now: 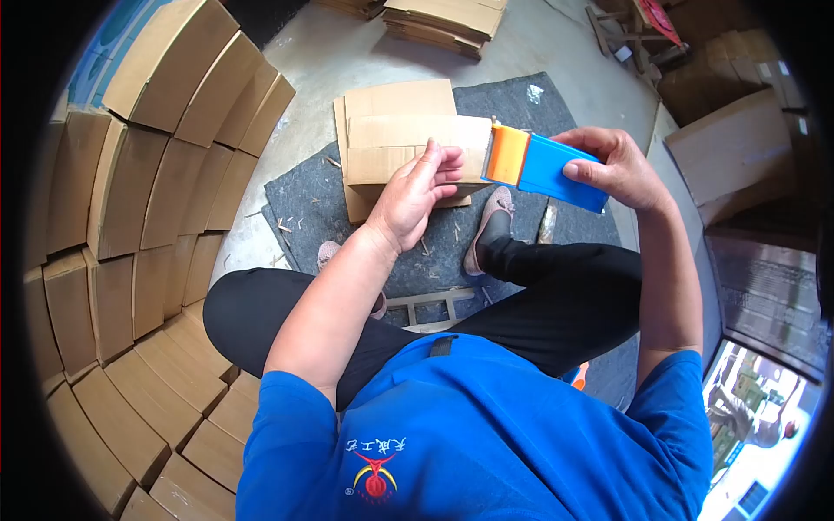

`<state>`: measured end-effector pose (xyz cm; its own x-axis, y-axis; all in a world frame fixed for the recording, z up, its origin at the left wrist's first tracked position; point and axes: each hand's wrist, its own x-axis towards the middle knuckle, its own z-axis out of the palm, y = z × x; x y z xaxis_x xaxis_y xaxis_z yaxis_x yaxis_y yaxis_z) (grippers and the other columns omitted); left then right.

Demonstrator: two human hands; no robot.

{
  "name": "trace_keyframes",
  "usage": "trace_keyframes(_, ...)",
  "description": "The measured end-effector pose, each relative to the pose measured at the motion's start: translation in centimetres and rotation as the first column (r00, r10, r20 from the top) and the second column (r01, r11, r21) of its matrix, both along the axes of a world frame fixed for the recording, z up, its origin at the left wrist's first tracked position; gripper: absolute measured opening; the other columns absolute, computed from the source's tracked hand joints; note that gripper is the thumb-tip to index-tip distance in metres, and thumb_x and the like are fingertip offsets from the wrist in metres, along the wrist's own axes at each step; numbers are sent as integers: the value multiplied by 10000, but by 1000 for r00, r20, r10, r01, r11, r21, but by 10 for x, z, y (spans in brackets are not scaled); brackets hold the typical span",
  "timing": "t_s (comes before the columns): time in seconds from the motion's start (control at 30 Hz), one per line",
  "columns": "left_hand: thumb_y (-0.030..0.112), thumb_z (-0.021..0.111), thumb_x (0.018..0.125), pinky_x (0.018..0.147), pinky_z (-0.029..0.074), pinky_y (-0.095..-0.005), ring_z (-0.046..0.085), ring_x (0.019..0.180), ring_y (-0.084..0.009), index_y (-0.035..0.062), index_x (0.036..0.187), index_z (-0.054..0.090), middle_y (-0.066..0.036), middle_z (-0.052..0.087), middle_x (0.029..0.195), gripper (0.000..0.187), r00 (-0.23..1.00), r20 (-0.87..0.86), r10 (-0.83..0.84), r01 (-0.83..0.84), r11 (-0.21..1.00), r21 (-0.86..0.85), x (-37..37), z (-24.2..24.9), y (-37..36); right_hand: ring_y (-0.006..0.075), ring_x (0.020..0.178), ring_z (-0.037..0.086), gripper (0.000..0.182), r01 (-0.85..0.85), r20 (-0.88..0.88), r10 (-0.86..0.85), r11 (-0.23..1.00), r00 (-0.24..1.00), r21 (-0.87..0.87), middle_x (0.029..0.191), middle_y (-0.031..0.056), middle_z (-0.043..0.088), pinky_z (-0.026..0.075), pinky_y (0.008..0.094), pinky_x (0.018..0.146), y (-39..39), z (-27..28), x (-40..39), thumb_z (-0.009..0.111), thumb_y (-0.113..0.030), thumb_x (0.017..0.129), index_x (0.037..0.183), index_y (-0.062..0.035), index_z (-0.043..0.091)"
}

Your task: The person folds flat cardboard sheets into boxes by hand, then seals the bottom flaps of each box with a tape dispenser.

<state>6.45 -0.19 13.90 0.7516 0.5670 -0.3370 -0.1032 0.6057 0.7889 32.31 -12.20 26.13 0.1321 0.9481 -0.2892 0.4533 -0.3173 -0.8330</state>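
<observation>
A small cardboard box (369,162) lies on flat cardboard sheets (400,97) in front of my feet, its seamed face toward me. My left hand (417,193) is at the near side of the box, thumb up and fingers loosely bent, with nothing between them; it overlaps the box in this view. My right hand (617,169) grips a blue and orange packing tape dispenser (556,169) by its blue body. The orange end of the dispenser is right at the right end of the box.
Stacked cardboard boxes (165,182) form a wall on my left. A dark mat (295,208) with scraps on it lies under the work. Flattened cardboard (443,22) is piled ahead, and a large carton (734,143) stands at the right.
</observation>
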Motion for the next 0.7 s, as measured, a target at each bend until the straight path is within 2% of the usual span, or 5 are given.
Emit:
trace_keyframes(0.07,535,358,1049,941,454,-329,557,1052,-156,33,1259,581,-66,604,1125,588,986,164,-41,69,982,-173,3,8,-6,150,915,666,565,-2,-73,2,1000,997,-3,970,71,720,535,320,864,0,-6,-11,829,-428,764,1156,-38,708)
trace_keyframes(0.33,442,440,1051,884,479,-332,598,979,-151,53,1164,626,-55,644,1056,445,983,174,-50,106,940,-326,-8,-1,-6,122,896,650,511,-10,-80,6,998,997,-58,957,52,714,530,300,846,1,-35,-26,825,-373,772,1126,-22,711)
trace_keyframes(0.43,183,559,990,763,504,-311,628,873,-134,59,1113,643,-30,668,946,194,995,97,-2,37,932,-360,-8,-11,-10,121,892,651,511,-28,-101,19,995,995,-94,953,53,714,532,297,839,6,-39,-33,820,-373,780,1129,-17,708)
trace_keyframes(0.53,202,582,996,721,480,-245,606,839,-96,90,1118,657,-11,672,977,182,984,-176,42,-85,966,-243,-9,-27,-11,134,888,657,473,-31,-25,28,988,999,-149,937,72,716,534,311,834,18,-44,-49,791,-366,812,1119,-13,714)
trace_keyframes(0.7,131,658,940,537,412,-199,535,616,-56,52,962,643,16,607,751,83,926,-307,222,-268,957,-115,-29,-39,34,168,871,675,437,-5,107,28,977,994,-212,948,121,723,541,328,832,54,-45,-66,757,-343,836,1104,0,717)
